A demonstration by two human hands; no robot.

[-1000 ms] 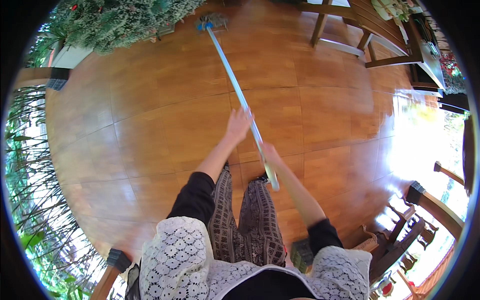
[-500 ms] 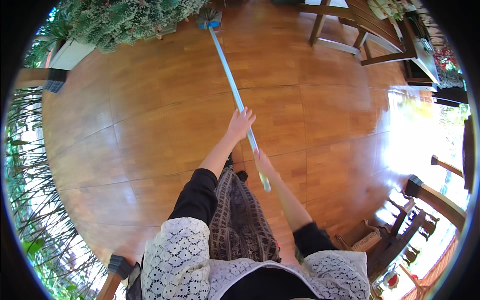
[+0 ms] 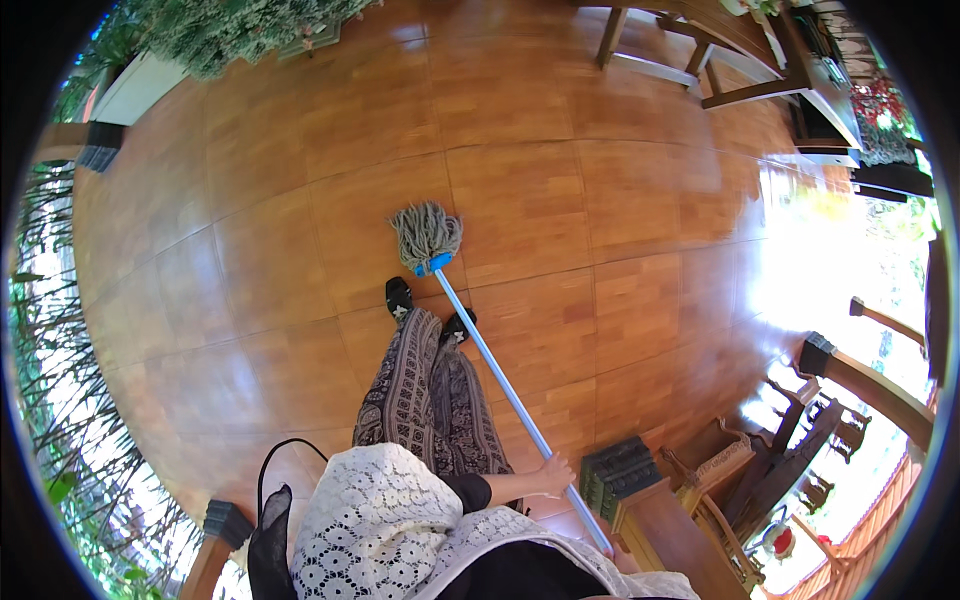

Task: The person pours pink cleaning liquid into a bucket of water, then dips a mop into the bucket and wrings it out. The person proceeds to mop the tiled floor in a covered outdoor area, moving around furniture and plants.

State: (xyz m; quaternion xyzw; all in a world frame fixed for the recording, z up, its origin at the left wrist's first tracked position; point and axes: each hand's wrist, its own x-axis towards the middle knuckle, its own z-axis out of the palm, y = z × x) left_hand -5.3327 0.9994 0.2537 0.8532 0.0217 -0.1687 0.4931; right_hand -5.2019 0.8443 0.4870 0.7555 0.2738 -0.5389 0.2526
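Note:
A string mop with a grey strand head (image 3: 428, 235) and a blue socket rests on the floor just ahead of my feet. Its pale blue handle (image 3: 495, 370) slants back toward my right side. My left hand (image 3: 552, 477) reaches across my body, its fingers closed around the upper part of the handle. Close to the handle's end, at the lower edge, my right hand (image 3: 622, 558) grips it, mostly hidden by my white lace sleeve. My black shoes (image 3: 398, 295) stand just behind the mop head.
Glossy brown tiles (image 3: 520, 200) cover the floor. A wooden bench (image 3: 750, 90) is at the far right, leafy plants (image 3: 240, 35) at the far left. Carved wooden furniture (image 3: 720, 460) and a dark-based post (image 3: 625, 470) are close on my right. Posts (image 3: 100, 145) line the left edge.
The mop head has come back from beside the far plants to just in front of my feet. Both hands have drawn the handle back to my right side.

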